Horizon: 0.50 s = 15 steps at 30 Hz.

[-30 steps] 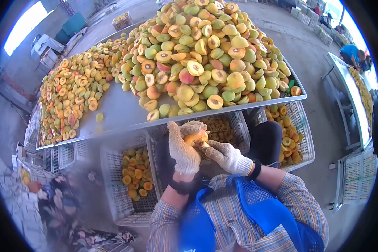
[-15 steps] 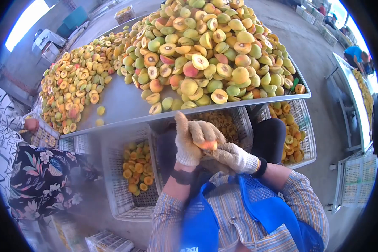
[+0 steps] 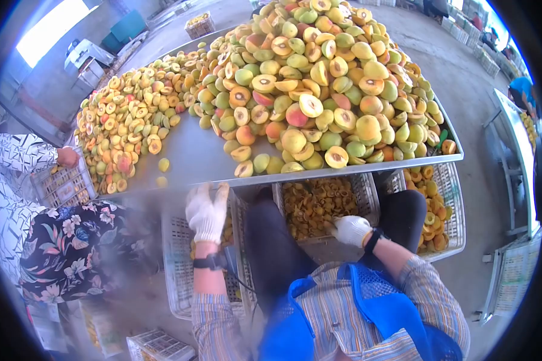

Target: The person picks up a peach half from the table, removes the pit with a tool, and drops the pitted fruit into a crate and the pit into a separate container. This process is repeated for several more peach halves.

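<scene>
My left hand (image 3: 208, 212), in a white knit glove, is raised just under the front edge of the metal table (image 3: 307, 174). Its fingers are apart and I see nothing in them. Below it stands a white plastic crate (image 3: 176, 265) with orange pitted fruit halves, partly hidden by my forearm. My right hand (image 3: 350, 231), also gloved, hangs over the near side of the middle crate (image 3: 370, 195), which holds small brownish-orange pieces (image 3: 313, 204). Its fingertips are blurred against them. On the table lies a large heap of halved peaches (image 3: 307, 78), many with stones showing.
A crate of pitted halves (image 3: 457, 225) stands right of my knee. At left, a person in a floral apron (image 3: 66, 253) has a hand (image 3: 68, 157) by another crate (image 3: 63, 183). Another table (image 3: 518, 162) and a person in blue (image 3: 522, 90) are at far right.
My hands were together around a piece of fruit. They have parted: the left moved left toward the left crate, the right lower over the middle crate. The fruit no longer shows between them.
</scene>
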Each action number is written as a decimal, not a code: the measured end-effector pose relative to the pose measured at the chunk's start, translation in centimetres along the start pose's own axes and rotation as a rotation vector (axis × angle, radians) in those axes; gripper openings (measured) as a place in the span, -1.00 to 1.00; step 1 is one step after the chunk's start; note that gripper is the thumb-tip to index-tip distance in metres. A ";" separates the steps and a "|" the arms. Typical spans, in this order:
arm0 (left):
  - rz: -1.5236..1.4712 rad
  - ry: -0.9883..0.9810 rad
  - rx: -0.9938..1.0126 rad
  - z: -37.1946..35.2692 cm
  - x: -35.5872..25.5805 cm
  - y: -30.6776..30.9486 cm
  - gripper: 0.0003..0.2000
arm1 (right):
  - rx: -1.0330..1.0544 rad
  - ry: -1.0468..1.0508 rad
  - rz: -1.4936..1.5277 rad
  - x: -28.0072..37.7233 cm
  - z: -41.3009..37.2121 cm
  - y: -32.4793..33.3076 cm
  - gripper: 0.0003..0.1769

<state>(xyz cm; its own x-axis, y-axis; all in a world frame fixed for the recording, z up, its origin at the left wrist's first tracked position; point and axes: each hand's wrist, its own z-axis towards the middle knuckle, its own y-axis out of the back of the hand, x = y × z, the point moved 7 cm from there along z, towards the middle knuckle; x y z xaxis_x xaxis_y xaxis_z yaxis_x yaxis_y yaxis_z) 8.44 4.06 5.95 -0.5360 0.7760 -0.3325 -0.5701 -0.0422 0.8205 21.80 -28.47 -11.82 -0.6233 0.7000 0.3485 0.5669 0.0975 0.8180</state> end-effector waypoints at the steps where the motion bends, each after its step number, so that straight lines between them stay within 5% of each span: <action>1: 0.083 0.005 0.052 1.3 -0.4 -1.4 -0.56 | -0.100 -0.045 0.133 0.7 -0.9 1.3 -0.45; 3: 0.163 0.003 0.106 3.4 -1.4 -4.0 -0.50 | 0.002 -0.028 0.073 1.0 -0.9 0.3 -0.45; 6: 0.350 0.148 0.649 5.9 -2.3 -9.8 -0.37 | 0.080 -0.028 0.053 2.4 -2.0 1.5 -0.41; 11: 0.122 0.136 0.517 5.1 -4.5 -11.3 -0.52 | -0.038 0.045 0.224 3.4 -2.6 3.4 -0.29; 15: -0.452 0.184 0.212 3.7 -4.2 -9.6 -0.67 | -0.117 0.045 0.421 5.2 -3.4 7.6 -0.25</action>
<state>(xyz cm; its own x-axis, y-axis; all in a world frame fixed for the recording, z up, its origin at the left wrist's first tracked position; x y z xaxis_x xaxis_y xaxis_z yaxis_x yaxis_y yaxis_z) 18.46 3.52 1.13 -0.3769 0.5636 -0.7350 -0.6415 0.4136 0.6461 20.98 -26.52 -2.24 -0.3753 0.6295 0.6803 0.7135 -0.2723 0.6456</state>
